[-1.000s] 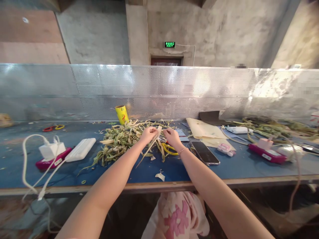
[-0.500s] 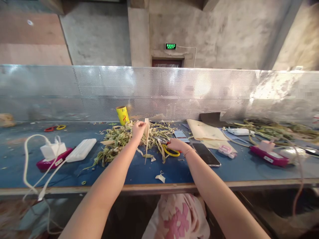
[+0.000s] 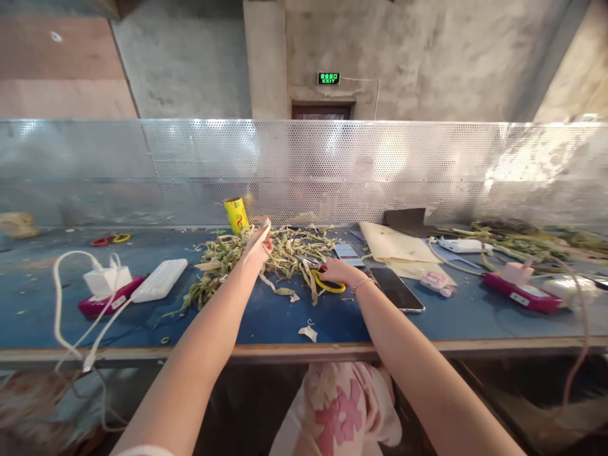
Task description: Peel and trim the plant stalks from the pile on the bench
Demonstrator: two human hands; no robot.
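Note:
My left hand point(image 3: 261, 248) is closed over the pile of dried plant strips, pinching a pale flat strip point(image 3: 264, 227) that slants back along the hand towards the wrist. Whether the strip is paper or husk I cannot tell. To its right, my right hand point(image 3: 341, 271) is closed on scissors with a yellow and red handle point(image 3: 331, 289). Their metal blades point(image 3: 308, 261) point left, low among the plant pieces. Green and beige curled leaves make up the pile point(image 3: 223, 259), spread beneath and around my left hand.
A yellow tube point(image 3: 236, 216) stands behind the pile. A phone point(image 3: 398, 290), a pink case point(image 3: 437, 283) and beige sheets point(image 3: 396, 244) lie to the right. Purple power strips point(image 3: 520, 294), a white power bank point(image 3: 160, 280), cables and other scissors point(image 3: 111, 240) are also there. A perforated metal screen point(image 3: 313, 171) borders the back.
The pale strip hung down in front of the pile before; now it is turned up and lies back along my left hand. My right hand stays on the scissors. The view has tilted slightly.

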